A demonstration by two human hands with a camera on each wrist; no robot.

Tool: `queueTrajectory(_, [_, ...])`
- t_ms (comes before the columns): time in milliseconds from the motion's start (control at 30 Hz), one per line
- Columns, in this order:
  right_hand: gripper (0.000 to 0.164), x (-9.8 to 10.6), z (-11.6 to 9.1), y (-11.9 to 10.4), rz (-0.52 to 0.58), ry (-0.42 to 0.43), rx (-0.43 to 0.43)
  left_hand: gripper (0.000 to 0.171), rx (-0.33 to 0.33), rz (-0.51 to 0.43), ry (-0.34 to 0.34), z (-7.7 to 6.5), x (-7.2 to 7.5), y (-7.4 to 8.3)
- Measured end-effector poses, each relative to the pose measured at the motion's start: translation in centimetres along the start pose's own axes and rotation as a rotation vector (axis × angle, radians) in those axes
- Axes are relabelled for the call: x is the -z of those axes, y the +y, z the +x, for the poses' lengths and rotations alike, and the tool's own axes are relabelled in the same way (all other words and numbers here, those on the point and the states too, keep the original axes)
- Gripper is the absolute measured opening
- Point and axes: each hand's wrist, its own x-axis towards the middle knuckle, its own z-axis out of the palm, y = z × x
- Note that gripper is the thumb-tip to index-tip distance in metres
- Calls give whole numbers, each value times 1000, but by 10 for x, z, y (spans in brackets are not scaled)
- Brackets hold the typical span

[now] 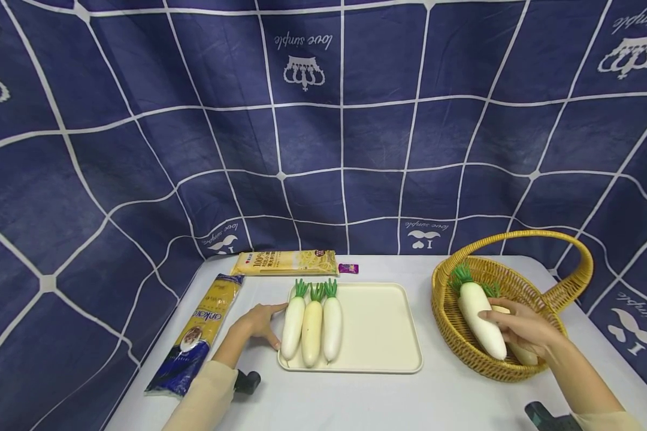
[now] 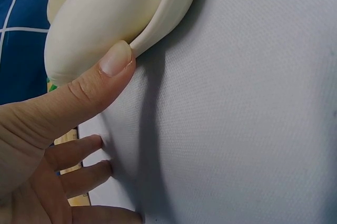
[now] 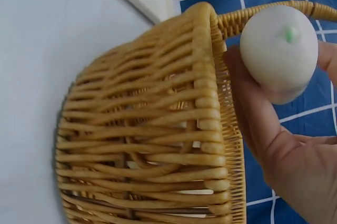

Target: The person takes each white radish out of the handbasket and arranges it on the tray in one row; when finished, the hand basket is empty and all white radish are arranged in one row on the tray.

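Observation:
My right hand (image 1: 523,326) grips a white radish (image 1: 481,317) with a green top, at the mouth of the wicker basket (image 1: 453,341). In the right wrist view the rounded end of this radish (image 3: 279,50) faces the camera, beside the basket rim. At least one more radish (image 1: 523,354) lies in the basket, partly hidden by the hand. At the left side of the cream tray (image 1: 377,323) is my left hand (image 1: 259,325), fingers spread, its thumb (image 2: 113,63) at the tray's rim. Three radishes (image 1: 312,332) lie side by side on the tray, the middle one yellower.
A yellow noodle packet (image 1: 286,263) lies behind the tray, with a small purple packet (image 1: 348,268) by its end. To the left is a blue and gold pasta bag (image 1: 196,335). The basket's tall handle (image 1: 523,234) arches over it. A blue checked cloth (image 1: 313,137) hangs behind the white table.

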Motion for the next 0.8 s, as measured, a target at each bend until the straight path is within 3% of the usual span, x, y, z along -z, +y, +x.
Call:
queueTrajectory(300, [75,-12,-10,15,243,43,209,105,14,-22,5,1,-1,0])
queueTrajectory(533, [39,-28,-18,16,292,130,248,105,21,-14,5,1,-2,-1])
queueTrajectory(633, [40,-35,-22,14,271,166,265,105,12,-8,6,1,-2,-1])
queueTrajectory(800, [56,-45,-25,10,193,190,302,104,5,-6,9,0,-2,0])
